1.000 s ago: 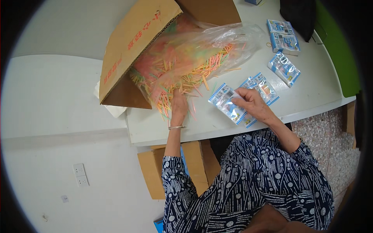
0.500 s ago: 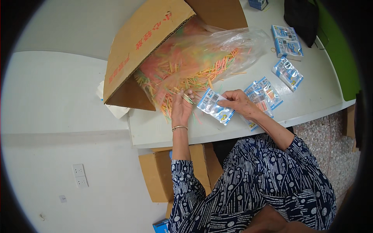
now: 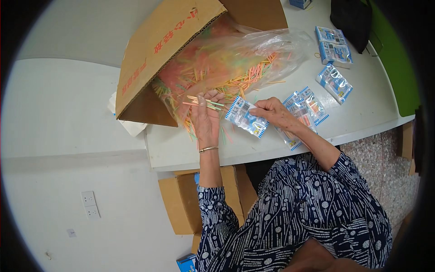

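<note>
My left hand [image 3: 206,119] is turned palm up, its thumb laid over a small bunch of thin pastel sticks [image 3: 213,105] in pink, yellow and green. What the sticks are for does not show; they may be candy or straws. In my right hand [image 3: 277,113], thumb and fingers pinch a blue-and-white plastic packet [image 3: 246,118] by its right side. The packet's left edge is close to the sticks. Behind both hands, a clear plastic bag [image 3: 290,47] spills a heap of the same sticks [image 3: 253,77] from a cardboard box.
The tipped cardboard box [image 3: 170,50] has its flap towards the left. Several similar packets [image 3: 309,106] lie by my right forearm, with another packet [image 3: 334,84] and stacked packets [image 3: 334,47] further right. A black bag [image 3: 351,22] rests at the far right.
My left hand has lifted slightly away from the heap and turned, bringing the sticks in it into fuller view. The right hand and its packet have shifted slightly left and away from me.
</note>
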`<state>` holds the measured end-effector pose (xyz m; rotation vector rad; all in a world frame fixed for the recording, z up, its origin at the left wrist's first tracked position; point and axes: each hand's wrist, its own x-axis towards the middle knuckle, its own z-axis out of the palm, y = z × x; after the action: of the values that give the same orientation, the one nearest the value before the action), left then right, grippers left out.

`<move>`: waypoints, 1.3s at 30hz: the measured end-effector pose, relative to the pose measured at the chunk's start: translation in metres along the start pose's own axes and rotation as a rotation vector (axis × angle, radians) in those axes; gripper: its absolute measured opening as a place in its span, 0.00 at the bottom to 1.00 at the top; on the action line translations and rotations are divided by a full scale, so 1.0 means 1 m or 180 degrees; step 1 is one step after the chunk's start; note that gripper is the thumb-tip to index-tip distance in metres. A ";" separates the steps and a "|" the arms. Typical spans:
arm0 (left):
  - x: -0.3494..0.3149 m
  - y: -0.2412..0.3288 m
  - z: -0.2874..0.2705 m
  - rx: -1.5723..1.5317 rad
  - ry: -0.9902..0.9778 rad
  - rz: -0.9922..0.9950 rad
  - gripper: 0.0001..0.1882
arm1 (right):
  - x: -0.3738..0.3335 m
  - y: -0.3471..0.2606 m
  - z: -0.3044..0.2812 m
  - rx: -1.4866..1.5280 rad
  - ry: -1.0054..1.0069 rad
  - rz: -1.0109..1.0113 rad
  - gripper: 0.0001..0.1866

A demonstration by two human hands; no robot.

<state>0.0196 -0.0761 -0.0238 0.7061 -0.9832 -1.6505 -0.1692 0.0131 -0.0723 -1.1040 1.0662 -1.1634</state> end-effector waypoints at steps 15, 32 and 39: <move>-0.017 0.019 -0.003 0.0600 0.0087 0.0387 0.10 | -0.004 -0.011 -0.008 -0.1871 0.0548 -0.1094 0.14; -0.105 -0.035 -0.035 0.5816 -0.0092 0.0708 0.06 | -0.016 -0.017 -0.020 -0.0918 0.0616 -0.0374 0.16; -0.075 -0.046 -0.060 0.6090 -0.0287 0.1773 0.08 | -0.016 -0.011 -0.015 -0.0973 0.0438 -0.0412 0.13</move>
<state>0.0692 -0.0141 -0.0952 1.2832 -2.4330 0.1906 -0.1871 0.0272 -0.0627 -1.3617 1.3273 -1.2186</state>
